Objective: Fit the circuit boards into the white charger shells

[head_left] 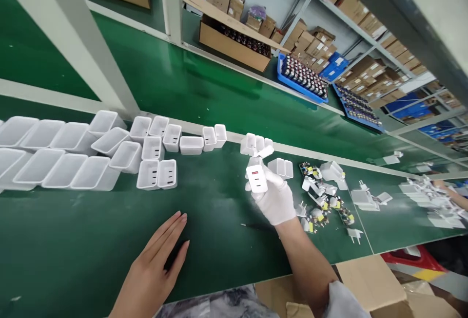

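Note:
My right hand (276, 198), in a white glove, is closed around a white USB charger (257, 180). The charger's port face points toward me, with one red slot and two dark ones. My left hand (157, 259) is bare and lies at the table's near side with its fingers stretched out and nothing in them. Beyond it stand white charger housings with port slots (167, 174). Just past the held charger is a small group of white housings (249, 143). A thin dark tool (254, 226) lies by my right wrist, partly hidden.
Rows of open white housings (60, 169) line the left. Circuit boards and plug parts (321, 201) lie in a heap at the right. Farther right, another person's arm (453, 195) reaches into white parts. Blue trays (303, 78) and a carton (234, 45) stand behind.

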The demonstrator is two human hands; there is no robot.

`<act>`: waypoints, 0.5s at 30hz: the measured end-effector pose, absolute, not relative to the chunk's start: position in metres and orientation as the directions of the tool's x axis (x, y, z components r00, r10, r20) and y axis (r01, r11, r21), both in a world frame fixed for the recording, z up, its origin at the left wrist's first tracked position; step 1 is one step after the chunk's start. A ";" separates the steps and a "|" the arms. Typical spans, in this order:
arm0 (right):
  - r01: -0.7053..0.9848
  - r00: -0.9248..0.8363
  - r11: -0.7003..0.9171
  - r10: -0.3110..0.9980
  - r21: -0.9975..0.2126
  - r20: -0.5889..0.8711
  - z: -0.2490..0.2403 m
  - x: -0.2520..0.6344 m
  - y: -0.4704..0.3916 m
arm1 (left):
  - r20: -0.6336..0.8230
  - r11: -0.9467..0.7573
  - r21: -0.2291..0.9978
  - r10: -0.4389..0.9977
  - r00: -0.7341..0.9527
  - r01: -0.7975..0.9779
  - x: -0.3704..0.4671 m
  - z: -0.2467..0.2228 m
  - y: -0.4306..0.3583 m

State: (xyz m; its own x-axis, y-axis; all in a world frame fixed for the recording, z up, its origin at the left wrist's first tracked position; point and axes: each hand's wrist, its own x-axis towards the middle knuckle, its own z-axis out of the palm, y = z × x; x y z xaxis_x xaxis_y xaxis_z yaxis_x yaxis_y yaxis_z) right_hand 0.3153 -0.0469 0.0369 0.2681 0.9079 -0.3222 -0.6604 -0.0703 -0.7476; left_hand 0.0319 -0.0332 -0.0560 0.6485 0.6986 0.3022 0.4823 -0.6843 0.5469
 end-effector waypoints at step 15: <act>0.128 0.497 -0.035 0.867 -0.991 0.034 0.063 0.406 -0.031 | 0.273 -0.671 0.558 0.704 0.655 0.489 0.031 -0.060 -0.030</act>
State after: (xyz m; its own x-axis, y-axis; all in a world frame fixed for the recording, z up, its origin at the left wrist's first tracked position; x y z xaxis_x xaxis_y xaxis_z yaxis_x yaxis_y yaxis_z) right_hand 0.4056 -0.0307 0.0634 0.4966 0.8673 0.0339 0.1282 -0.0347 -0.9911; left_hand 0.0310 -0.0302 -0.0605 0.6553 0.7045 0.2726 0.4888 -0.6706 0.5580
